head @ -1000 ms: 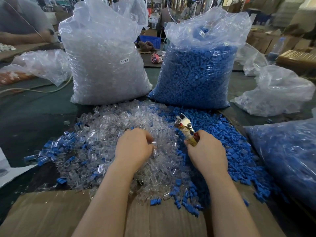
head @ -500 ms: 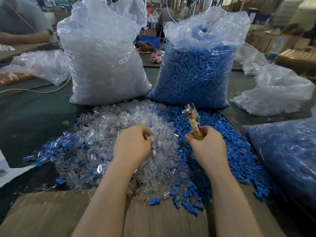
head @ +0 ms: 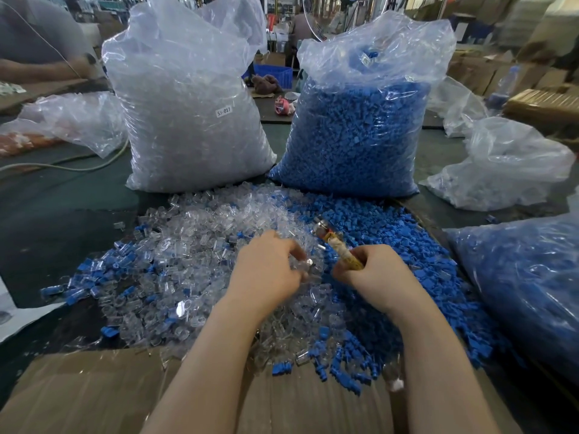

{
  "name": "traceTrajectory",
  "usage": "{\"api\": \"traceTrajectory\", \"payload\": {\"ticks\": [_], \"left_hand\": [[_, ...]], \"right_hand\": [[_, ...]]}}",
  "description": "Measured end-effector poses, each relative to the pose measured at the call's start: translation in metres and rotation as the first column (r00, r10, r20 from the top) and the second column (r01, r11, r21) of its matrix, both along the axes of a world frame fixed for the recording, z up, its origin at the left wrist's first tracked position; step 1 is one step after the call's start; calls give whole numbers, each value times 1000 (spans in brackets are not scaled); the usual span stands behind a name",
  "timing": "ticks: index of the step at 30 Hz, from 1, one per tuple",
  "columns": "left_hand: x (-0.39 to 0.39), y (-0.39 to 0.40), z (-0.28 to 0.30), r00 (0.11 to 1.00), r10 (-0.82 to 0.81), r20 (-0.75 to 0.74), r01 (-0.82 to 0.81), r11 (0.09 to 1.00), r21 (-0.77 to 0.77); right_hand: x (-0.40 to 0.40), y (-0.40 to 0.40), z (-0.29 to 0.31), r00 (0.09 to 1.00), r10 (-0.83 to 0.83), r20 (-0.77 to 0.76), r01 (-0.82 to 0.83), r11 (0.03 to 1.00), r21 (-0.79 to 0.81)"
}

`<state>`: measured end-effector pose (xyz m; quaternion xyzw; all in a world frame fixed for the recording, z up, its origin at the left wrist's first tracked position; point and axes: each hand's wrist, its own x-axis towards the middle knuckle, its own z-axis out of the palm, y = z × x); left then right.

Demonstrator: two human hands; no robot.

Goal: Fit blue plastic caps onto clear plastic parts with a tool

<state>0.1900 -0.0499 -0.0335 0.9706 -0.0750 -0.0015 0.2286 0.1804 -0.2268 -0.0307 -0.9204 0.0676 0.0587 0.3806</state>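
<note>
A heap of clear plastic parts (head: 200, 245) covers the table's middle, and a heap of blue caps (head: 382, 227) lies to its right. My left hand (head: 266, 270) rests on the clear heap with its fingers curled around a clear part (head: 302, 266). My right hand (head: 376, 274) grips a tool (head: 332, 241) with a yellow handle and a metal head; the head points up and to the left, over the seam between the two heaps. The hands are a short gap apart.
A big bag of clear parts (head: 191, 120) and a big bag of blue caps (head: 360, 130) stand behind the heaps. Another blue-filled bag (head: 526, 283) lies right, cardboard (head: 94, 393) in front. More plastic bags (head: 504, 170) lie around. A person's arm (head: 40, 67) is far left.
My right hand swung the tool upright and then tilted it back to the left, lower over the heaps. My left hand's fingers shifted on the clear heap and closed on a clear part.
</note>
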Motion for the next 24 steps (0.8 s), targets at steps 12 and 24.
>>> {"api": "traceTrajectory", "payload": {"ticks": [12, 24], "left_hand": [[4, 4, -2, 998, 52, 42, -40, 964, -261], [3, 7, 2, 997, 67, 36, -34, 813, -581]], "right_hand": [[-2, 10, -1, 999, 46, 22, -42, 987, -153], [-3, 20, 4, 982, -140, 126, 68, 886, 458]]}}
